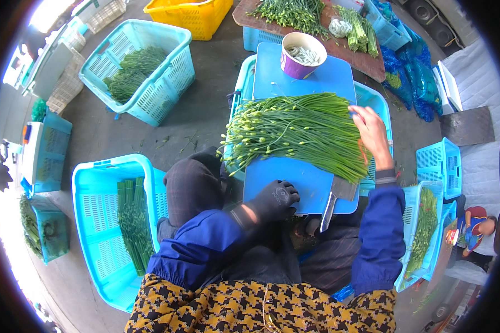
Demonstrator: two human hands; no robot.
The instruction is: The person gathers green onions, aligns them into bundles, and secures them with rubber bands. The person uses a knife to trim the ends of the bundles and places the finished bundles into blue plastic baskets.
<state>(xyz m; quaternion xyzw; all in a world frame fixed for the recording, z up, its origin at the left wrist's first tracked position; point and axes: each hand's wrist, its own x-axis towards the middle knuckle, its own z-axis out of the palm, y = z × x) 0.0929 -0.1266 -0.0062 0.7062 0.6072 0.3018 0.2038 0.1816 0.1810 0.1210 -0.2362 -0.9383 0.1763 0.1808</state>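
Note:
A thick spread of green flowering chives (296, 129) lies across a blue board (287, 179), with buds to the left and stem ends to the right. My bare right hand (368, 129) is at the stem ends, thumb and fingertips near each other; whether they pinch a stem is unclear. My left hand (277, 200), in a dark glove, rests at the board's near edge with fingers bent, and its palm is hidden. A cleaver (337, 195) lies on the board, its blade against the stems. Behind the chives stands a purple and white paper tub (302, 56) of pale rubber bands.
A turquoise crate (150, 166) at the left holds bundled chives; another (183, 62) behind it holds loose ones. A brown board (350, 54) at the back bears chives and bundles. Filled blue net bags (421, 83) lie back right. Another person (475, 229) sits at the far right near crates.

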